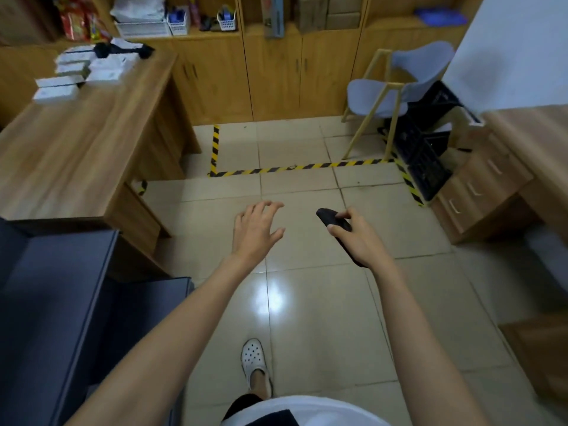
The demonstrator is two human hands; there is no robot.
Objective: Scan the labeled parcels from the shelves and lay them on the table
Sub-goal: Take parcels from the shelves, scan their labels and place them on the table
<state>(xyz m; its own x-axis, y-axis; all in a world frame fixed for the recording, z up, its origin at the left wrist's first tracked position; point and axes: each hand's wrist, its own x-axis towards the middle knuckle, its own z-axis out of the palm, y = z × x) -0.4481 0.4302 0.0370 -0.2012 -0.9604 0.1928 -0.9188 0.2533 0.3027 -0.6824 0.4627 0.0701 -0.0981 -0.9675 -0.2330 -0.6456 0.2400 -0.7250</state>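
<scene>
Well up-left of our grip, white boxed parcels (73, 72) lie on the brown wooden table (76, 149); our right hand (361, 241) curls round the slim black scanner (327, 218), left hand (255, 230) spread w/ nothing, so a loose hold mid-step could drop it.

Parcels (76, 72) on table (76, 155), left; chair (399, 90) right

One wide-angle camera sat on the person's head, facing forward and steeply down; the tiled floor (295, 186) lay nearest below, the wooden table (76, 149) to its left, the cabinets (276, 75) farther ahead.
</scene>
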